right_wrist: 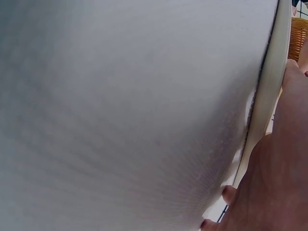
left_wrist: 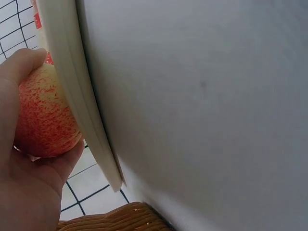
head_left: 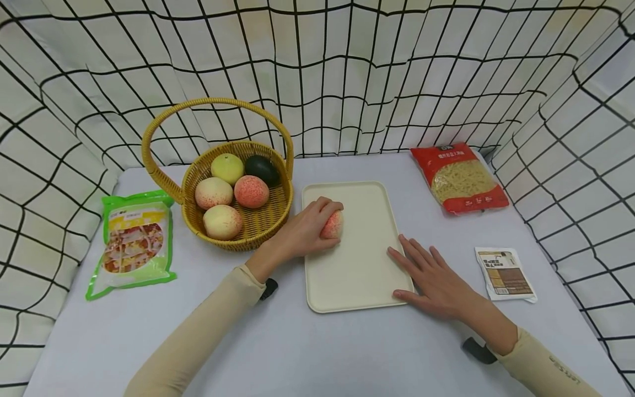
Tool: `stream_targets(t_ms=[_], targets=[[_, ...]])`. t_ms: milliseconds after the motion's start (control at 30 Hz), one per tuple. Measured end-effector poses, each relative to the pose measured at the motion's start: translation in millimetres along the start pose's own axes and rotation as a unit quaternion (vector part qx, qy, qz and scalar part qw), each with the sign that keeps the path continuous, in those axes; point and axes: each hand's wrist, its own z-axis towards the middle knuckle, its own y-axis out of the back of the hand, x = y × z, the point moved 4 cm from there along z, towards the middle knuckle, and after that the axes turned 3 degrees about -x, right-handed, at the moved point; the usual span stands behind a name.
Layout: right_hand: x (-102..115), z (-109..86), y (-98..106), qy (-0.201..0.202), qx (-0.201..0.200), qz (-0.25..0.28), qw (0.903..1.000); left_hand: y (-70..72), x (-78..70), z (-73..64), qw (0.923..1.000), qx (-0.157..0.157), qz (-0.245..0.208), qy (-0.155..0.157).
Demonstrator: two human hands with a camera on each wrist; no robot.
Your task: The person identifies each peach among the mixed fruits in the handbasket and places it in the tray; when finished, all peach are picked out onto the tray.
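Watching through the head camera, I have the white table nearest me, with both sleeves coming in over it. The right hand lies palm down with fingers straight and spread, holding nothing; its thumb and index finger lie over the right rim of the cream tray. Off to its right is a small brown-and-white packet.

The tray's long axis runs away from me. Beyond the right hand and to its left, the left hand grips a red-flecked peach, thumb on the near side, fingers over the far side. The peach sits inside the tray's left rim, past its middle. It is roundish, so I read no clear long axis. The left hand has it; the right is well apart, across the tray. I cannot tell whether the peach touches the tray floor.

Left of the tray stands the wicker basket, holding three more peaches, a yellow-green fruit and a dark green one. A green bag lies left of it, a red pasta bag far right, and black-gridded cloth hangs behind.
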Motion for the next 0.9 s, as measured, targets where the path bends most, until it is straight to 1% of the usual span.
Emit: stream_targets(t_ms=[233,467,733,900], targets=[[0.0,0.4,0.2,0.001,-0.002,0.000,1.0000,1.4,1.0,0.5,1.0000,-0.001,0.006,0.004],[0.0,0.3,-0.5,0.001,-0.001,0.005,1.0000,1.8,0.9,1.3,0.9996,-0.004,0.027,-0.006],[-0.1,0.4,-1.5,0.000,-0.001,0.004,1.0000,1.8,0.3,1.4,0.9996,-0.001,0.028,0.002],[0.0,0.5,-1.0,-0.001,-0.001,0.004,1.0000,2.9,-1.1,1.4,0.9996,-0.010,0.027,-0.004]])
